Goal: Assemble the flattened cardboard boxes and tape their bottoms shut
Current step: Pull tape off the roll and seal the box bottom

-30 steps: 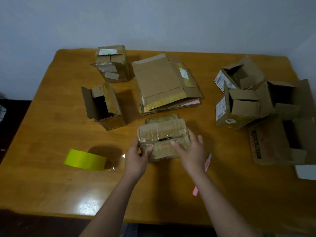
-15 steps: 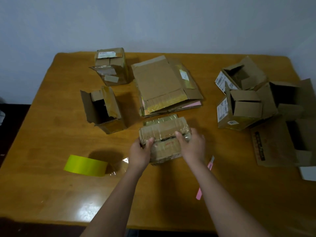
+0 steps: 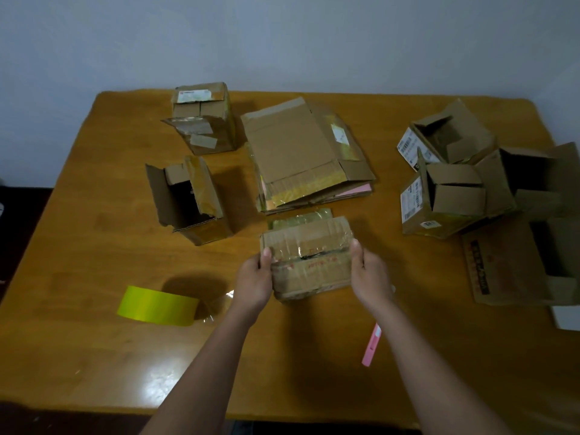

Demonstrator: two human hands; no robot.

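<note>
A small brown cardboard box [image 3: 309, 262], wrapped in shiny clear tape, sits bottom-up near the middle of the wooden table [image 3: 94, 246]. My left hand [image 3: 254, 277] grips its left side with the thumb on top. My right hand [image 3: 370, 274] grips its right side, thumb on the top edge. A roll of yellow-green tape [image 3: 157, 306] lies on the table to the left, a loose clear end trailing beside it. A stack of flattened boxes [image 3: 301, 158] lies just behind the held box.
Two assembled boxes [image 3: 204, 117] [image 3: 188, 199] stand at the back left. Several open boxes [image 3: 452, 189] crowd the right side. A pink cutter [image 3: 371, 345] lies by my right forearm. A white wall rises behind the table.
My hands slid outward from the box's top to its left and right sides. The box has shifted slightly.
</note>
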